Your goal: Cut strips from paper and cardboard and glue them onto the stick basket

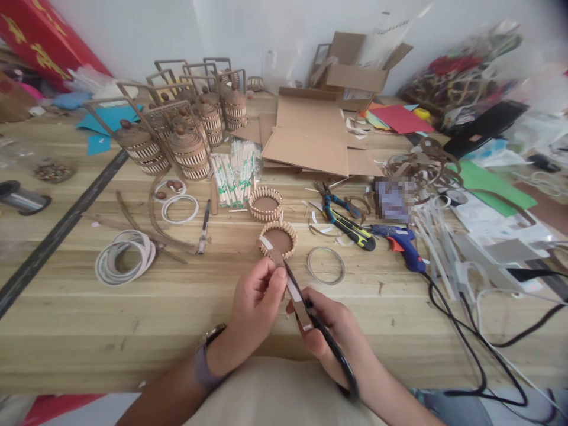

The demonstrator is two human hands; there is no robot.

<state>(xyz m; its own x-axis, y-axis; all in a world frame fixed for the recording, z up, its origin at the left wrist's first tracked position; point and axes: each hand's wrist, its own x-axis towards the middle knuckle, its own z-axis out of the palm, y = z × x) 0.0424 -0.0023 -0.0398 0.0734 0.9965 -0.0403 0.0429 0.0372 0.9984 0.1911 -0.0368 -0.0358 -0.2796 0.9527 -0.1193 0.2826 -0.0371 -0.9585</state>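
My left hand (261, 302), with a watch on its wrist, pinches a thin brown strip (278, 257) that has white patches on it. In my right hand (331, 325) is a pair of black-handled scissors (333, 349), its blades lying along the strip and pointing away from me. Whether the blades are apart is hard to make out. Just beyond my fingers sits a small round basket (290, 238) with a rim of short wooden sticks, and the strip's far end overlaps it. A second such basket (265, 204) stands right behind.
Lidded baskets with tall handles (189, 148) stand at the back left, flattened cardboard (306, 136) at the back. On the right lie pliers (332, 204), a yellow-black utility knife (350, 229), a blue glue gun (406, 242) and looping black cables (465, 355). A tape coil (126, 257) lies left.
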